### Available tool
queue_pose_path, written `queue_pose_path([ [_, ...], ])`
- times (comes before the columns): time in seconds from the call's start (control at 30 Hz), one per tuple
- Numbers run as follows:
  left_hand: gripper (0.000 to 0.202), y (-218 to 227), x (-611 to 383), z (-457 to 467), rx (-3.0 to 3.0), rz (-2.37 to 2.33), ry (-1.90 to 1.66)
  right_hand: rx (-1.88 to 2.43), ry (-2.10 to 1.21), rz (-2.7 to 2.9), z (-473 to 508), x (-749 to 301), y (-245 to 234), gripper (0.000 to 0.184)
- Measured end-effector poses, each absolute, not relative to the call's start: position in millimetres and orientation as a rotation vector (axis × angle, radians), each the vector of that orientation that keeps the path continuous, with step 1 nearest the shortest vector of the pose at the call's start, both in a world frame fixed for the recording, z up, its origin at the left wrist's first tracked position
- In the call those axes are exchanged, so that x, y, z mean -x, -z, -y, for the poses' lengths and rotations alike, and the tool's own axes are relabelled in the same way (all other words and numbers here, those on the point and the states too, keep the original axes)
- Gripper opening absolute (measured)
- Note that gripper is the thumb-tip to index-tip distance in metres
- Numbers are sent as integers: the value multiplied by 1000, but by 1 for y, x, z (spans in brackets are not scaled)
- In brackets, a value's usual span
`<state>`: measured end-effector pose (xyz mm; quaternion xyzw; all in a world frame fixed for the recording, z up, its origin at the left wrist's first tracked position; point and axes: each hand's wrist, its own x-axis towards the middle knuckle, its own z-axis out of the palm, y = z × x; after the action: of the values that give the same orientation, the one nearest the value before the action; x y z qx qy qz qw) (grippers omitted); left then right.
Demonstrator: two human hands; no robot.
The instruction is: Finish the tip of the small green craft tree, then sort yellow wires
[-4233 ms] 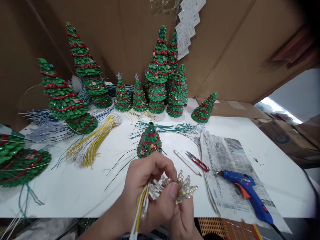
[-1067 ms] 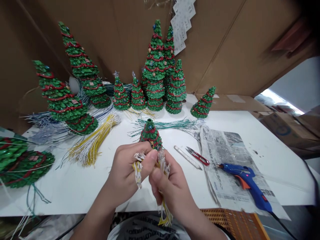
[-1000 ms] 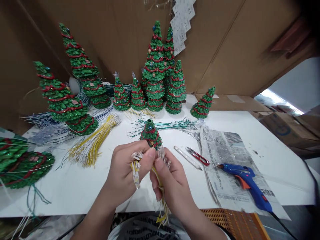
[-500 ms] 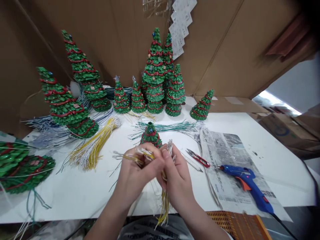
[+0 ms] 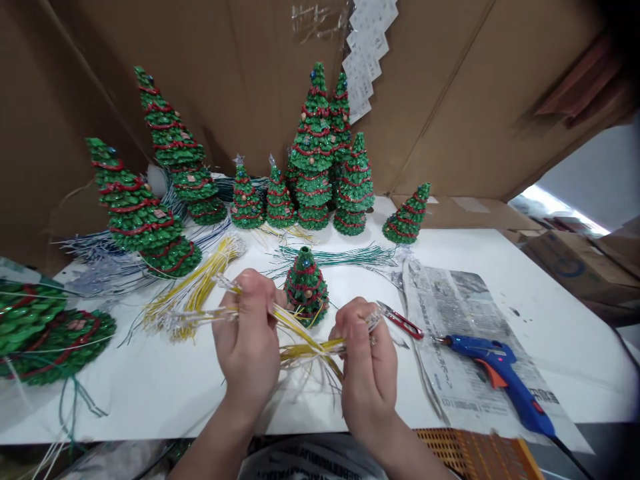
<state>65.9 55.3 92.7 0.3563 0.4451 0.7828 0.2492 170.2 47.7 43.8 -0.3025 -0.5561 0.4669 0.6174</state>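
My left hand (image 5: 249, 340) is closed round a bunch of yellow and white LED wires (image 5: 300, 337), its clear bulb ends pointing left. My right hand (image 5: 367, 363) is closed on another part of the same bunch, bulbs sticking out to the right. The wires cross between the two hands above the white table (image 5: 150, 380). Just behind my hands stands a small green Christmas tree (image 5: 306, 285) with red garland.
Several taller decorated trees (image 5: 320, 153) stand along the cardboard back wall, more at the left (image 5: 140, 207). Loose yellow wires (image 5: 195, 287) and green wires (image 5: 340, 255) lie on the table. Red snips (image 5: 400, 320) and a blue glue gun (image 5: 500, 373) rest by a newspaper (image 5: 470, 333).
My hands have drawn apart, splitting the wire bunch: the left moved left and up with one part, the right moved right with the other. The wires now stretch sideways between them.
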Motion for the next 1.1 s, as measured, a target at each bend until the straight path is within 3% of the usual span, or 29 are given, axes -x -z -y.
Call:
queue_pose_path([
  [0.73,47,-138,-22,-77,-687,-1132,-2425,678,-1193,966,-36,-179,-49,26],
  [0.97,48,-144,-43,-83,-759,-1070,-2513,499,-1409,825,-42,-163,-53,31],
  [1.03,46,-145,-48,-85,-798,-1021,-2516,489,-1454,833,-41,-160,-48,40],
  [1.1,45,-144,-50,-87,-816,-1009,-2512,507,-1454,861,-40,-158,-42,62],
])
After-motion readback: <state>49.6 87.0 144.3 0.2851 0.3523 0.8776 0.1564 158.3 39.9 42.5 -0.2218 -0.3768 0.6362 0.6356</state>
